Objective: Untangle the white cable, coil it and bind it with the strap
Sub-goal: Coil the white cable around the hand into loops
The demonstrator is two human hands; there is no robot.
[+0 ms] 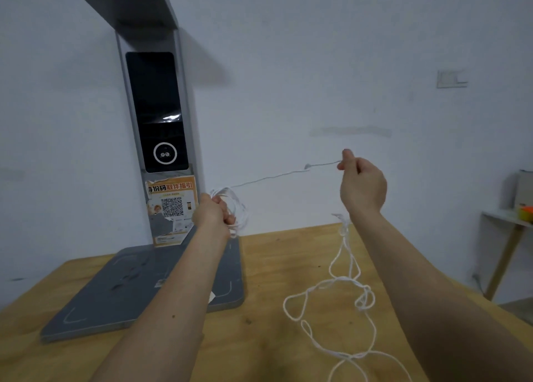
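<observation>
White cord [343, 309] lies loose and tangled on the wooden table [274, 266] nearest the camera. Left hand [215, 215] fisted around coiled white cable [233, 205] — above the grey scanner base [144, 289]. Right hand [362, 184] raised, fingertips pinching the cable's end — a thin strand spans between both hands.

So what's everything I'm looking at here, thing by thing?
white cable: one, thin, coiled in the left hand, a strand stretched across to the right hand
white cord: one, thicker, lying in loose tangled loops on the table, right of centre
table: one, light wood, across the foreground
grey machine: one, upright column with a dark screen and an orange QR sticker, on a flat base at the table's left
side table: one, pale, far right by the wall, holding blurred items
wall plate: one, white, upper right wall
left hand: closed on the coil
right hand: pinching the cable strand, raised
</observation>
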